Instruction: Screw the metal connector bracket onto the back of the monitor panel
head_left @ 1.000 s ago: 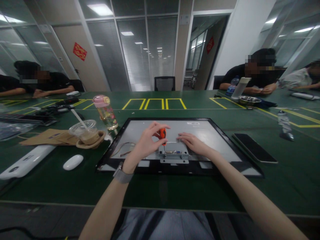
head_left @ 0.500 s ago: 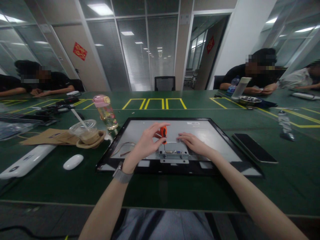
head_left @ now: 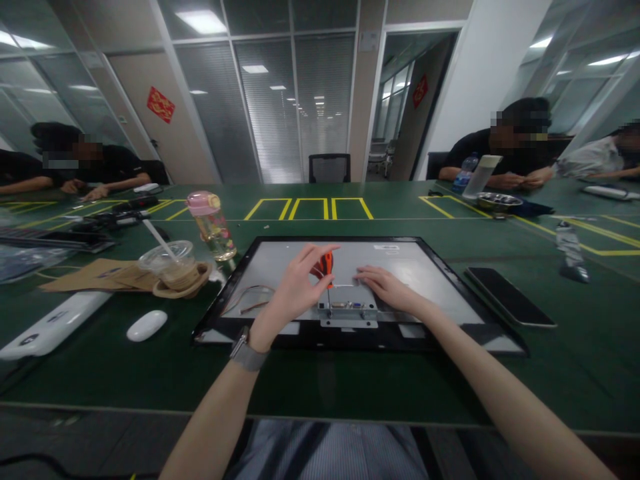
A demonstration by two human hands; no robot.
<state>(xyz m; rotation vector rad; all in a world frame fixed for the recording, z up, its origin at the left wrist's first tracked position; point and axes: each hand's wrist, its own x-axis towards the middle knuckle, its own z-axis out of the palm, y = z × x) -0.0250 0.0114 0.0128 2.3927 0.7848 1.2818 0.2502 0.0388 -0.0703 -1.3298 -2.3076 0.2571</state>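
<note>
Head camera view: an orange-and-black screwdriver [head_left: 327, 263] is held nearly upright in the left hand [head_left: 299, 283], its slender shaft lowered to the left end of a silver metal connector box [head_left: 347, 313]. Over the last half second, the left wrist, banded by a grey watch [head_left: 247, 352], has been rolled slightly and a different side of the handle has been brought into view, while the foot of the shaft is kept at the same spot. By that sign, the tool is judged to be twisted in place rather than carried elsewhere; whether a screw is being turned under the tip cannot be made out. The handle is pinched between thumb and curled fingers, with the index finger extended over its top. By the right hand [head_left: 383, 287], nothing visible is held; its fingers are stretched out, laid low just behind the box, though firm contact cannot be confirmed. The box is placed at the middle of the near side of a black-framed display panel [head_left: 420, 267], laid grey back upward on a green table [head_left: 300, 383]. Its near face is lined with ports, a blue connector [head_left: 357, 305] among them, above a flat flange.
</note>
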